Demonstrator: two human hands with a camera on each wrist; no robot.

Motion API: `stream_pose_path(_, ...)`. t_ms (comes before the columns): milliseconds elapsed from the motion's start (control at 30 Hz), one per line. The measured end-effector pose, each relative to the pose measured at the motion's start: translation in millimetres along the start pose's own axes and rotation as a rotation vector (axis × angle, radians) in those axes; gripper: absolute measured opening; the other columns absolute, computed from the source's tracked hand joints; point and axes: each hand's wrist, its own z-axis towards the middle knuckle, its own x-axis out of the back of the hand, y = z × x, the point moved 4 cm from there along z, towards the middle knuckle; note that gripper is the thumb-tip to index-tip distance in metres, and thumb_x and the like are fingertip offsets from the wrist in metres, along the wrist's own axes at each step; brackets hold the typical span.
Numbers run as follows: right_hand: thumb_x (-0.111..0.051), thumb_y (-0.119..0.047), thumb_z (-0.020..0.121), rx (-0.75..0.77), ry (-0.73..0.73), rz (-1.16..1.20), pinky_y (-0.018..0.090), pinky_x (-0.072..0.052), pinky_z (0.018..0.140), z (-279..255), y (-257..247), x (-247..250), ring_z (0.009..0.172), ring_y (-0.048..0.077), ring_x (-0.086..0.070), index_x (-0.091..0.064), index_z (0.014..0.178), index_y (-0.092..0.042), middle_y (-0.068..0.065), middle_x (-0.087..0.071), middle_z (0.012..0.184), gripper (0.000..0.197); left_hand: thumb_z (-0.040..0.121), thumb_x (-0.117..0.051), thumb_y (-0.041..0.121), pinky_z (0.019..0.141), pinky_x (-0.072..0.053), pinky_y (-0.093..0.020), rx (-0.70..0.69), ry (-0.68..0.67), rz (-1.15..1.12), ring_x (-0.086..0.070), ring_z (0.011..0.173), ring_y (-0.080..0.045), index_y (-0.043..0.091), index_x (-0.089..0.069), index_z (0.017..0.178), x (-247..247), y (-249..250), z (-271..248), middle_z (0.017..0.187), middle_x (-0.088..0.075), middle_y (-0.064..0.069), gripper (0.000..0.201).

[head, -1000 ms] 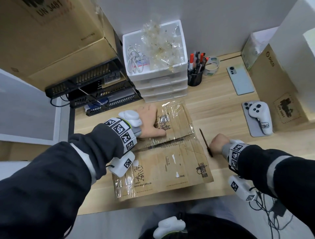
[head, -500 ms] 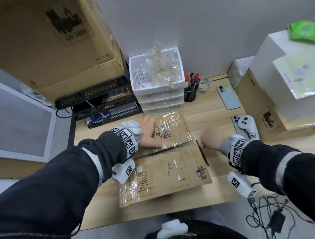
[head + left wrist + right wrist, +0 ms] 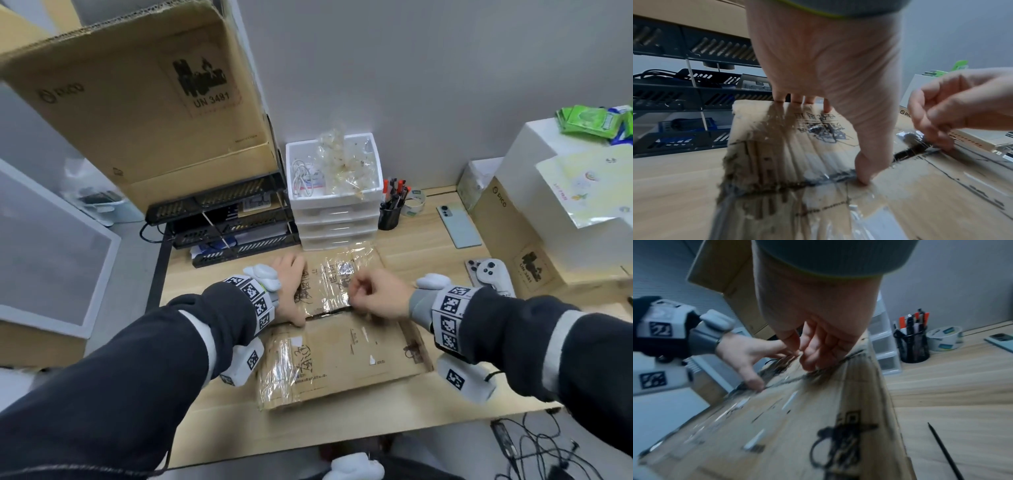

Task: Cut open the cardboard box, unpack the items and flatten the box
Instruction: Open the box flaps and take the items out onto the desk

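A flat brown cardboard box (image 3: 342, 353) wrapped in clear tape lies on the wooden desk, with a dark slit (image 3: 329, 312) along its middle seam. My left hand (image 3: 291, 291) presses flat on the far flap, fingers straight and thumb tip at the seam (image 3: 861, 180). Over the seam's middle, my right hand (image 3: 373, 298) has its fingers (image 3: 937, 139) curled, their tips pinching at the loose shiny tape (image 3: 908, 135). A thin black blade (image 3: 945, 451) lies alone on the desk to the right of the box (image 3: 797, 418); my right arm hides it in the head view.
Behind the box stand a white drawer unit (image 3: 337, 219), black mesh trays (image 3: 226, 219), a pen cup (image 3: 389, 216) and a tape roll (image 3: 414, 205). A phone (image 3: 459, 224), a white controller (image 3: 489, 274) and a brown carton (image 3: 513, 246) sit at the right. Cables (image 3: 534, 452) lie below the desk edge.
My right hand let go of the blade beside the box and moved left onto the middle seam. The left hand stayed pressed on the far flap. The head view tilted upward.
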Motion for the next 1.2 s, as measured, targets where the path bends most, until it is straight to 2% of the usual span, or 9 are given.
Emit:
stream_pose_path(100, -0.063, -0.014, 0.084, 0.059, -0.058, -0.245, 0.007, -0.039, 0.059, -2, -2, -23, 0.078, 0.009, -0.06, -0.067, 0.105, -0.017, -0.004, -0.069, 0.09, 0.021, 0.041, -0.083, 0.06, 0.083, -0.05, -0.039, 0.005, 0.006, 0.008, -0.044, 0.095, -0.018, 0.021, -0.037, 0.11, -2, 2, 0, 0.109, -0.041, 0.0, 0.091)
stream_pose_path(233, -0.066, -0.027, 0.085, 0.137, -0.017, -0.475, 0.011, -0.025, 0.057, -6, -3, -36, 0.097, 0.013, -0.057, -0.069, 0.114, -0.025, -0.006, -0.06, 0.11, 0.029, 0.047, -0.085, 0.054, 0.085, -0.048, -0.039, 0.041, 0.022, 0.027, -0.043, 0.097, -0.019, 0.02, -0.039, 0.114, -9, 4, -2, 0.113, -0.043, -0.001, 0.088)
stream_pose_path(333, -0.061, -0.032, 0.09, 0.177, -0.002, -0.561, 0.021, -0.03, 0.069, -8, -1, -41, 0.1, 0.017, -0.058, -0.071, 0.116, -0.027, -0.003, -0.057, 0.11, 0.029, 0.048, -0.085, 0.055, 0.085, -0.049, -0.039, 0.062, 0.008, 0.076, -0.044, 0.098, -0.02, 0.019, -0.039, 0.114, -8, 9, -3, 0.111, -0.044, -0.002, 0.089)
stream_pose_path(467, -0.047, -0.037, 0.095, 0.215, -0.052, -0.763, 0.028, -0.037, 0.067, -14, 1, -50, 0.086, 0.025, -0.061, -0.069, 0.098, -0.025, -0.003, -0.052, 0.083, 0.025, 0.038, -0.083, 0.066, 0.084, -0.051, -0.041, 0.098, -0.059, 0.108, -0.048, 0.095, -0.021, 0.02, -0.036, 0.112, -7, 13, -5, 0.11, -0.045, -0.003, 0.099)
stream_pose_path(567, -0.043, -0.045, 0.094, 0.202, -0.108, -0.901, 0.036, -0.046, 0.079, -18, 2, -55, 0.089, 0.027, -0.062, -0.063, 0.105, -0.024, 0.001, -0.06, 0.089, 0.031, 0.034, -0.08, 0.074, 0.086, -0.051, -0.042, 0.105, -0.078, 0.122, -0.049, 0.096, -0.023, 0.019, -0.035, 0.115, -8, 15, -6, 0.111, -0.046, -0.004, 0.108)
stream_pose_path(700, -0.044, -0.05, 0.092, 0.204, -0.141, -0.933, 0.041, -0.042, 0.088, -17, 7, -58, 0.099, 0.029, -0.06, -0.061, 0.112, -0.024, 0.005, -0.062, 0.103, 0.037, 0.048, -0.083, 0.058, 0.085, -0.049, -0.039, 0.107, -0.04, 0.14, -0.047, 0.097, -0.023, 0.02, -0.04, 0.109, -1, 22, -10, 0.108, -0.046, -0.005, 0.084)
stream_pose_path(867, -0.044, -0.049, 0.093, 0.222, -0.142, -0.926, 0.042, -0.039, 0.092, -19, 12, -60, 0.107, 0.028, -0.056, -0.059, 0.115, -0.024, 0.004, -0.059, 0.109, 0.037, 0.044, -0.076, 0.066, 0.073, -0.056, -0.042, 0.07, -0.126, 0.108, -0.053, 0.08, -0.019, 0.022, -0.035, 0.1, 10, 16, -11, 0.094, -0.048, 0.0, 0.083)
stream_pose_path(1000, -0.042, -0.05, 0.094, 0.24, -0.134, -0.935, 0.041, -0.037, 0.092, -21, 14, -60, 0.108, 0.028, -0.055, -0.058, 0.118, -0.024, 0.005, -0.059, 0.111, 0.039, 0.05, -0.077, 0.063, 0.067, -0.053, -0.039, 0.06, -0.15, 0.085, -0.052, 0.073, -0.017, 0.021, -0.034, 0.103, 17, 15, -14, 0.089, -0.047, 0.001, 0.08)
stream_pose_path(1200, -0.045, -0.05, 0.09, 0.228, -0.168, -0.893, 0.04, -0.036, 0.09, -20, 15, -60, 0.106, 0.026, -0.056, -0.06, 0.115, -0.026, 0.003, -0.059, 0.106, 0.038, 0.05, -0.074, 0.06, 0.075, -0.056, -0.041, 0.085, -0.168, -0.019, -0.058, 0.078, -0.019, 0.023, -0.036, 0.106, 18, 11, -13, 0.091, -0.055, 0.003, 0.078)
